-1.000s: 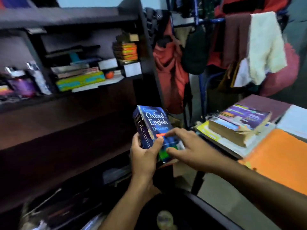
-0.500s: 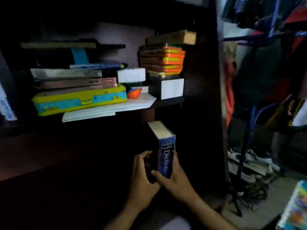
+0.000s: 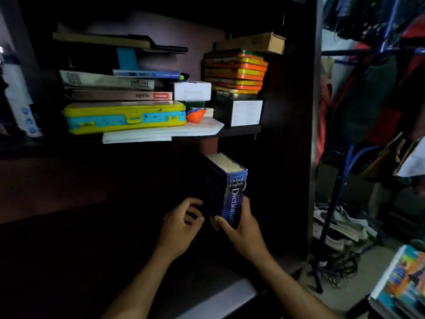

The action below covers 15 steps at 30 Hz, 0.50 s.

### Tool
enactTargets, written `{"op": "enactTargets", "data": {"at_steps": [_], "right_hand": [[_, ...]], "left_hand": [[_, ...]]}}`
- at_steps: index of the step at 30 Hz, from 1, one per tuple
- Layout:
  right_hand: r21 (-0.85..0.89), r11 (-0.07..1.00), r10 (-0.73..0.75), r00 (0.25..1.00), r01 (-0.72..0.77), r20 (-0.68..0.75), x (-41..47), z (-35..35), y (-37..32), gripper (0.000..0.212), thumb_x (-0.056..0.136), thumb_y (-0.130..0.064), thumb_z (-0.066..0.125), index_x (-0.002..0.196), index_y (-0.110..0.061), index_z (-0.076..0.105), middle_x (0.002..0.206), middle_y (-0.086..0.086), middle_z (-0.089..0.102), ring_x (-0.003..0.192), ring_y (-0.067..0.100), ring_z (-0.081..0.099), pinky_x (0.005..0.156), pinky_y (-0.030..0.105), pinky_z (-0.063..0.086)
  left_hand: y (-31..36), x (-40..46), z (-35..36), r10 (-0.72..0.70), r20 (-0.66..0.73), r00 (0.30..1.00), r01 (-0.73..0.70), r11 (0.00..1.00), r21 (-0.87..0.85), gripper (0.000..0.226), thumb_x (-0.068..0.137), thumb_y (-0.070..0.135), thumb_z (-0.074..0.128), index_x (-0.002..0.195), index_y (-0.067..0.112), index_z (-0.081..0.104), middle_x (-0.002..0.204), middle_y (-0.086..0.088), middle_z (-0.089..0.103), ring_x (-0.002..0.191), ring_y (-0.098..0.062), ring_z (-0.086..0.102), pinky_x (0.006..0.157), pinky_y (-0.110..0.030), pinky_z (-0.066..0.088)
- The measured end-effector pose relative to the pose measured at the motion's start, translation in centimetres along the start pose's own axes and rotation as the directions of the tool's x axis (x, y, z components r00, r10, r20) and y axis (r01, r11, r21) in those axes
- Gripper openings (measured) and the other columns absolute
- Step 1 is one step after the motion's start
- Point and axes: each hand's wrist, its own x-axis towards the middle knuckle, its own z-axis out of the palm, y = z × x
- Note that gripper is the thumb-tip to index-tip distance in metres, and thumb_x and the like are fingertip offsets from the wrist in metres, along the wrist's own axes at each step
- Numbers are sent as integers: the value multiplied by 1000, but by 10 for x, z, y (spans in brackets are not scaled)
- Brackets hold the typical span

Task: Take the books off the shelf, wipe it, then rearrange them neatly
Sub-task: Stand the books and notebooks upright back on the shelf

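Right hand [image 3: 243, 231] clasped thick blue dictionary [image 3: 231, 194] upright in dark wooden shelf [image 3: 287, 157]; left hand [image 3: 181, 223] loose, empty. Best seated flush against side wall.

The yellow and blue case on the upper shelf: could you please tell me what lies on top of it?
On the yellow and blue case lies a pinkish book with "MARK" on its spine, then a grey book marked "target". Whether anything lies further back there is hidden in shadow.

The bottom of the dictionary [image 3: 232, 199] was hidden behind the right hand [image 3: 243, 233]. The shelf [image 3: 69, 238] at nine o'clock was too dark to see. A bright book [image 3: 404, 282] at four o'clock was cut off by the edge.
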Motion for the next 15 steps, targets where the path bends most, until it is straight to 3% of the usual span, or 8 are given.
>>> {"op": "enactTargets", "data": {"at_steps": [2, 4, 6, 8, 11, 15], "right_hand": [[7, 1000, 26, 1000, -26, 0, 0, -1, -1, 74, 83, -33, 83, 140, -33, 37, 125, -15, 63, 110, -5, 63, 86, 10, 50], [-19, 999, 41, 999, -41, 11, 0, 0, -4, 75, 80, -34, 85, 137, -39, 36, 123, -18, 63, 108, -10, 62, 84, 7, 49], [-30, 997, 68, 998, -67, 19, 1, 3, -4, 75, 81, -34, 85, 133, -46, 32, 118, -25, 61, 106, -17, 59, 80, 4, 47], [-59, 994, 94, 996, -94, 2, 1, 4, -7, 73, 82, -36, 83, 128, -51, 29, 114, -29, 59, 102, -22, 56, 78, 1, 45], [-69, 987, 145, 989, -143, 25, 2, 5, -14, 70, 84, -41, 80, 129, -52, 28, 115, -26, 59, 101, -22, 56, 76, 1, 46], [-49, 993, 113, 992, -110, 53, 0, 2, -14, 70, 84, -44, 80, 134, -45, 31, 130, -18, 58, 113, -5, 60, 82, 6, 49]], "left_hand": [[-8, 6, -2, -73, -46, 996, 74, 997, 11, 39, 91, 14, 73, 126, 26, 59, 109, 3, 68, 81, -3, 64, 82, -34, 58], [-18, 7, 3, -24, 84, 996, 14, 994, 112, 59, 89, 19, 74, 141, 28, 47, 134, 3, 57, 103, -6, 62, 93, -29, 53], [-29, 2, 4, 57, 237, 970, -97, 983, 157, 73, 89, 26, 74, 150, 39, 35, 149, 12, 41, 124, -7, 53, 106, -34, 48], [-34, -2, -4, 27, 266, 964, -51, 995, 85, 76, 90, 29, 74, 152, 42, 31, 152, 17, 35, 131, -5, 48, 110, -38, 46], [-32, -5, -14, 10, 238, 971, -16, 1000, 24, 69, 91, 28, 75, 149, 39, 40, 149, 15, 41, 128, -2, 50, 110, -36, 47], [-19, -11, -20, 2, 237, 972, 0, 1000, -9, 63, 91, 31, 74, 144, 44, 44, 146, 18, 44, 128, 0, 48, 107, -29, 47]]}}
